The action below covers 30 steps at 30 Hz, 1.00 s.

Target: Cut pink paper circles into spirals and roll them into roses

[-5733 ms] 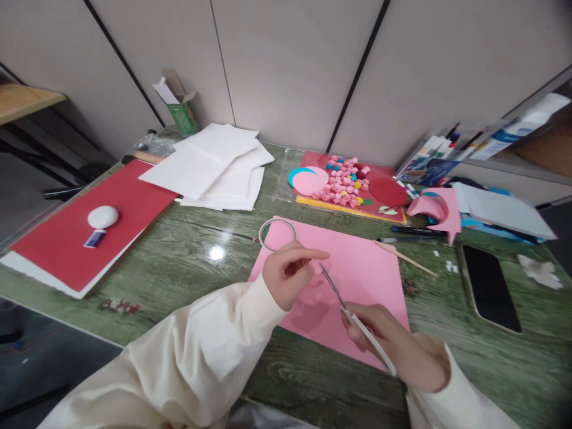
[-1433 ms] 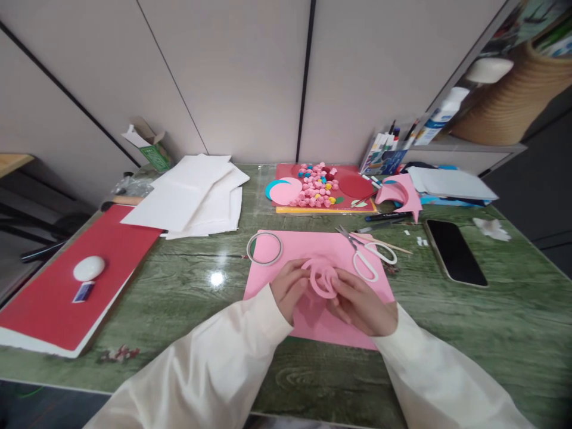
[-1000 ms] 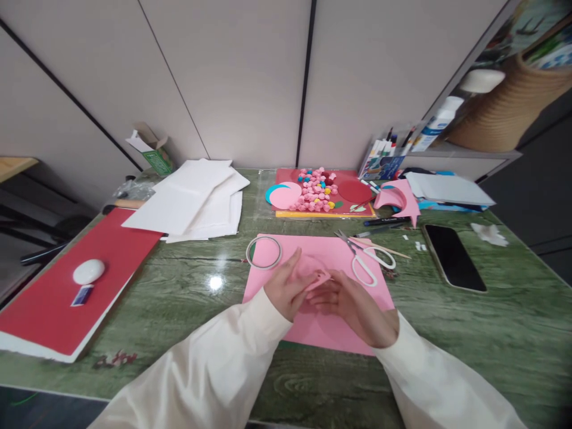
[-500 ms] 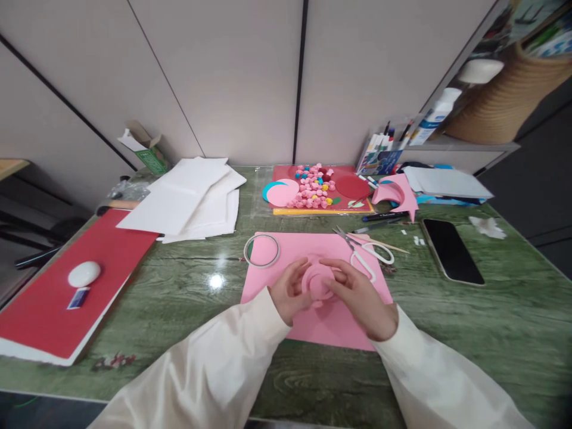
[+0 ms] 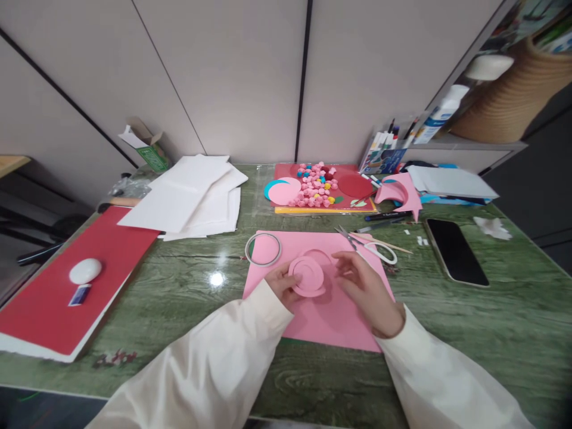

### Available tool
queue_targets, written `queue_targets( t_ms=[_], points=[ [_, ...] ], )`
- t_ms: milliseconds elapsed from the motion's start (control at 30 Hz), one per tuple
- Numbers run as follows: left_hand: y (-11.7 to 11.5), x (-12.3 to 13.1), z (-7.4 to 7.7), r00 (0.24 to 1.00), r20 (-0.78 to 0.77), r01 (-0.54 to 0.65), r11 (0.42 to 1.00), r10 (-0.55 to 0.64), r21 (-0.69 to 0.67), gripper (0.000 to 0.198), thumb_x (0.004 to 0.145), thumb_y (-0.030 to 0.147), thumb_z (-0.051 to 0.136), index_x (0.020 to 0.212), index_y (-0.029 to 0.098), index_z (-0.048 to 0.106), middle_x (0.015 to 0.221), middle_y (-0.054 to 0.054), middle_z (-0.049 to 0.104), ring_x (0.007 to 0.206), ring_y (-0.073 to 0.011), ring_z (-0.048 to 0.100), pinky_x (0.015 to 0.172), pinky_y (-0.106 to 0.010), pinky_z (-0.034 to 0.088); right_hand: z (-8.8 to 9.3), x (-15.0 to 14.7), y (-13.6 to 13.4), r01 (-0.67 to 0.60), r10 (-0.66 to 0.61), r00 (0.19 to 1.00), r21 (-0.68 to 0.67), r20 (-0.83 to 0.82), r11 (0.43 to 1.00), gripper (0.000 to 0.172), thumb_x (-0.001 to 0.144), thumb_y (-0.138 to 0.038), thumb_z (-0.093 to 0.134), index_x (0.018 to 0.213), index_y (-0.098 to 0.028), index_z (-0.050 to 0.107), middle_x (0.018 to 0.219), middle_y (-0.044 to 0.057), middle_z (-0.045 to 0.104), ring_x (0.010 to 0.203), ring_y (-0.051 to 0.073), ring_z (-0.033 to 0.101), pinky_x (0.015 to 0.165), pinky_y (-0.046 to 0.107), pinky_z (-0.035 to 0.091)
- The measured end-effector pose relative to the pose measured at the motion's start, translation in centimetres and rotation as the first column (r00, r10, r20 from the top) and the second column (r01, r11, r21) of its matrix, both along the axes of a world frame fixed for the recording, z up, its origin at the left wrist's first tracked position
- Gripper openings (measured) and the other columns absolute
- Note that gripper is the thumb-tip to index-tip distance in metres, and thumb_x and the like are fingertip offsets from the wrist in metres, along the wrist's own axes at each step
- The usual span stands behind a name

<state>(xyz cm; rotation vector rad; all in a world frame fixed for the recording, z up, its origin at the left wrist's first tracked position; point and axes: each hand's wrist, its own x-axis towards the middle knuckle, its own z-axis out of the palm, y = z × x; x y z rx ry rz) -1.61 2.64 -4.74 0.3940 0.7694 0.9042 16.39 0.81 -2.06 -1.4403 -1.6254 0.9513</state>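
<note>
My left hand (image 5: 282, 284) pinches the left side of a coiled pink paper spiral (image 5: 308, 275), its thumb lying on top of the rings. One loop of the strip hangs loose behind the spiral. To the right, my right hand (image 5: 364, 292) is off the paper, fingers curved and apart, with nothing seen in it. Beneath both hands lies a pink sheet (image 5: 330, 325). A roll of tape (image 5: 263, 249) rests on the sheet's upper left corner, and white-handled scissors (image 5: 379, 251) lie across its upper right edge.
A black phone (image 5: 456, 251) lies at right. Behind the sheet are a clear bag with small pink paper pieces (image 5: 313, 190) and a pink offcut (image 5: 402, 193). White sheets (image 5: 179, 196) and a red sheet (image 5: 111, 256) with a white oval object (image 5: 85, 271) are at left.
My right hand has let go of the pink paper spiral and moved right. My left hand still holds it, now tilted with its rings facing up and shifted slightly left.
</note>
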Motion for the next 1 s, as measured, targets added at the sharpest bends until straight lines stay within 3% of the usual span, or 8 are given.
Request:
queue_targets(
  t_ms=[100, 200, 300, 400, 533, 633, 733, 1000],
  points=[
    [0.1, -0.1, 1.0, 0.996, 0.085, 0.041, 0.997, -0.035, -0.064, 0.035, 0.06, 0.013, 0.065, 0.094, 0.009, 0.059, 0.088, -0.011, 0.064, 0.088, -0.0235, 0.059, 0.083, -0.042, 0.047, 0.0, -0.5, -0.3, -0.245, 0.207, 0.957, 0.187, 0.201, 0.951, 0.05, 0.068, -0.013, 0.054, 0.116, -0.023, 0.046, 0.123, 0.009, 0.045, 0.115, 0.024, 0.041, 0.096, 0.041, 0.035],
    [0.1, -0.1, 2.1, 0.996, 0.086, 0.042, 0.979, -0.025, -0.198, 0.023, 0.067, 0.015, 0.058, 0.089, 0.008, 0.06, 0.093, -0.011, 0.064, 0.093, -0.0202, 0.059, 0.089, -0.035, 0.043, -0.6, -1.2, -0.7, -0.377, 0.306, 0.905, 0.222, 0.296, 0.899, 0.057, 0.072, -0.02, 0.056, 0.126, -0.023, 0.039, 0.134, 0.007, 0.038, 0.124, 0.025, 0.032, 0.103, 0.046, 0.025],
    [0.0, 0.0, 2.7, 0.999, -0.015, 0.043, 0.976, -0.047, -0.212, 0.022, 0.071, 0.025, 0.056, 0.083, 0.007, 0.062, 0.091, -0.013, 0.064, 0.09, -0.021, 0.059, 0.091, -0.036, 0.04, -1.1, -1.2, -0.8, -0.199, 0.18, 0.971, 0.112, 0.159, 0.974, 0.036, 0.083, -0.021, 0.042, 0.119, -0.025, 0.048, 0.122, 0.005, 0.052, 0.112, 0.019, 0.048, 0.096, 0.038, 0.037],
    [-0.1, 0.0, 2.4, 0.983, -0.18, -0.035, 0.999, 0.04, 0.033, 0.025, 0.068, 0.032, 0.058, 0.076, 0.008, 0.064, 0.086, -0.012, 0.065, 0.084, -0.0203, 0.06, 0.084, -0.034, 0.042, -1.0, -0.7, -0.2, -0.014, 0.007, 0.993, -0.062, -0.114, 0.998, 0.025, 0.083, -0.029, 0.045, 0.103, -0.023, 0.058, 0.107, 0.005, 0.062, 0.099, 0.019, 0.057, 0.088, 0.034, 0.044],
    [0.4, -0.4, 1.0, 0.897, -0.348, -0.186, 0.947, 0.273, 0.262, 0.016, 0.063, 0.029, 0.061, 0.06, 0.013, 0.061, 0.066, -0.003, 0.059, 0.066, -0.0114, 0.054, 0.068, -0.024, 0.042, -0.8, 0.2, 0.7, -0.011, -0.195, 0.81, -0.346, -0.553, 0.938, 0.02, 0.078, -0.03, 0.054, 0.094, -0.019, 0.059, 0.096, 0.006, 0.066, 0.086, 0.018, 0.062, 0.072, 0.029, 0.051],
    [0.8, -0.4, 0.2, 0.888, -0.326, -0.264, 0.94, 0.325, 0.218, 0.015, 0.061, 0.023, 0.061, 0.074, 0.016, 0.062, 0.08, -0.001, 0.06, 0.079, -0.0114, 0.054, 0.073, -0.024, 0.041, -1.2, 0.7, 1.1, -0.092, -0.321, 0.642, -0.486, -0.696, 0.869, 0.016, 0.074, -0.024, 0.058, 0.089, -0.019, 0.059, 0.089, 0.004, 0.067, 0.074, 0.015, 0.063, 0.064, 0.027, 0.052],
    [0.8, -0.3, 0.3, 0.924, -0.246, -0.276, 0.956, 0.291, 0.098, 0.022, 0.061, 0.023, 0.062, 0.082, 0.016, 0.06, 0.093, -0.004, 0.059, 0.092, -0.0153, 0.054, 0.082, -0.029, 0.04, -1.7, 0.9, 1.2, -0.136, -0.388, 0.56, -0.543, -0.732, 0.828, 0.013, 0.074, -0.019, 0.058, 0.088, -0.02, 0.059, 0.083, 0.001, 0.067, 0.069, 0.012, 0.063, 0.063, 0.026, 0.053],
    [0.5, -0.3, 1.2, 0.985, -0.129, -0.121, 0.992, 0.116, -0.03, 0.022, 0.063, 0.02, 0.063, 0.084, 0.015, 0.06, 0.096, -0.008, 0.061, 0.095, -0.0189, 0.055, 0.086, -0.034, 0.041, -1.1, 0.7, 0.8, -0.183, -0.329, 0.631, -0.548, -0.702, 0.816, 0.024, 0.078, -0.02, 0.053, 0.102, -0.021, 0.056, 0.098, 0.005, 0.064, 0.083, 0.015, 0.062, 0.073, 0.03, 0.051]
  ],
)
